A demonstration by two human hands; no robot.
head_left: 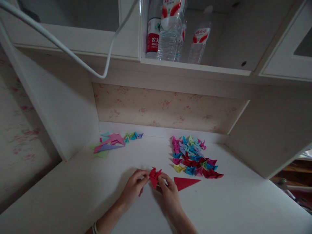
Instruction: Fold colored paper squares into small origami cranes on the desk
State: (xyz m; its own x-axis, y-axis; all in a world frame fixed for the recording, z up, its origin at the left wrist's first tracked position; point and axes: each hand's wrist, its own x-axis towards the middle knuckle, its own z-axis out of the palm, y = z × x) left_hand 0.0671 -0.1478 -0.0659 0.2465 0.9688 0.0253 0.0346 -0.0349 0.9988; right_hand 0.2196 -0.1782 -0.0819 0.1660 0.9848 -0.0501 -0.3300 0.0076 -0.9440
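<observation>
Just above the white desk [207, 211], a small red folded-paper piece [154, 177] is held between my two hands. My left hand [136, 184] has its fingers closed at the piece's left edge, with thumb and forefinger pinching there. My right hand [168, 188] grips the piece from the right, its thumb on the front and the other fingers partly hidden behind. A flat red paper triangle [185, 183] lies on the desk just right of my right hand.
Several colourful folded-paper pieces [191, 156] cluster at the right. Flat coloured papers [109, 144] and a few small folded pieces [133, 135] lie at the back left. Overhead, a shelf holds plastic bottles [170, 32]; a white bent tube [73, 57] hangs at upper left.
</observation>
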